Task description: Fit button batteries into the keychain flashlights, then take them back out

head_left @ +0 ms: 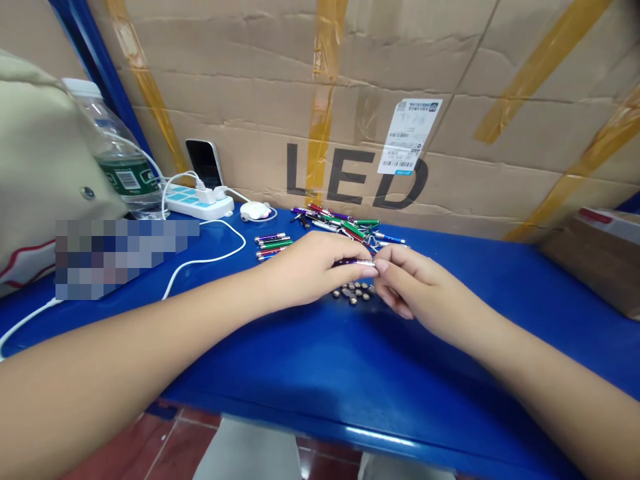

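Observation:
Between thumb and fingers, my left hand (315, 267) grips a slim purple penlight (347, 263) held level above the table. My right hand (417, 280) is closed in a pinch at the penlight's silver right end; whether a small part sits in those fingertips is hidden. Just below both hands lie several button cells (353, 301) in a loose cluster. Behind them is a heap of coloured metal penlights (353, 230) in green, red, purple and blue, some with clips. Left of the heap, several more penlights (273, 244) lie side by side, partly covered by my left hand.
The blue table (300, 373) backs onto a big taped cardboard box (240, 100). At the left stand a bag (45, 153), a bottle (127, 167), a phone (204, 160) and a power strip (200, 202) with white cables. Another carton (595, 260) is at right.

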{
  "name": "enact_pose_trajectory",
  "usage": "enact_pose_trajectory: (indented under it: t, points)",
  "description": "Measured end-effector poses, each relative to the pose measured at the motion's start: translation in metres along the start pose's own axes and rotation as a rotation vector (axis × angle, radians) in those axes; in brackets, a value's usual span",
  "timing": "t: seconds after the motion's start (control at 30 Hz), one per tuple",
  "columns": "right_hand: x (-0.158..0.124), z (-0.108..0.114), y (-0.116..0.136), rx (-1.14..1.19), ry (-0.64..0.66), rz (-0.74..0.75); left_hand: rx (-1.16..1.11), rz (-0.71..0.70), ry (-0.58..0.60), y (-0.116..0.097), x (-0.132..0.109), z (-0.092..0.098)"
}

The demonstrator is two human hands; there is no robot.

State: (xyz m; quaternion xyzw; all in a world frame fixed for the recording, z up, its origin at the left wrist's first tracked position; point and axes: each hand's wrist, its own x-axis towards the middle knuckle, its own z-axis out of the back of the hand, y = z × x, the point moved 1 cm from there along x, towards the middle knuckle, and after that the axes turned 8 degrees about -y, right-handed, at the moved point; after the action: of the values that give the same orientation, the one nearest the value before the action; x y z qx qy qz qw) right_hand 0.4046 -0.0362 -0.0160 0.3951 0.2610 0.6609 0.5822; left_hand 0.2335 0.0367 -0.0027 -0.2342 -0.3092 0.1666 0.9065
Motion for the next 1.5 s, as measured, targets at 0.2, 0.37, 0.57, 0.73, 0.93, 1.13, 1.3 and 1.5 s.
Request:
enact_pose_trajectory:
  t: [0.2, 0.37, 0.57, 0.73, 0.93, 1.13, 1.3, 1.5]
  points:
    - [-0.003, 0.010, 0.009, -0.275, -0.055, 0.241, -0.294, 0.256, 0.142, -0.002, -0.002, -0.001]
    - [-0.001, 0.013, 0.007, -0.438, -0.016, 0.260, -0.212, 0.316, 0.176, -0.001, -0.001, 0.001]
    - [0.000, 0.017, -0.001, -0.534, 0.110, 0.236, 0.089, 0.197, 0.296, 0.006, -0.001, 0.008]
    - [-0.003, 0.030, -0.004, -0.598, 0.275, 0.150, 0.414, 0.017, 0.339, 0.012, -0.004, 0.015]
    - [-0.003, 0.039, -0.014, -0.614, 0.323, 0.121, 0.524, 0.010, 0.376, 0.014, -0.004, 0.020]
    - [-0.002, 0.043, -0.021, -0.666, 0.309, 0.106, 0.622, 0.039, 0.405, 0.012, -0.003, 0.022]
    - [-0.002, 0.044, -0.023, -0.629, 0.307, 0.096, 0.635, 0.034, 0.391, 0.014, -0.002, 0.024]
    - [-0.001, 0.046, -0.028, -0.663, 0.315, 0.068, 0.598, 0.021, 0.353, 0.018, -0.002, 0.029]
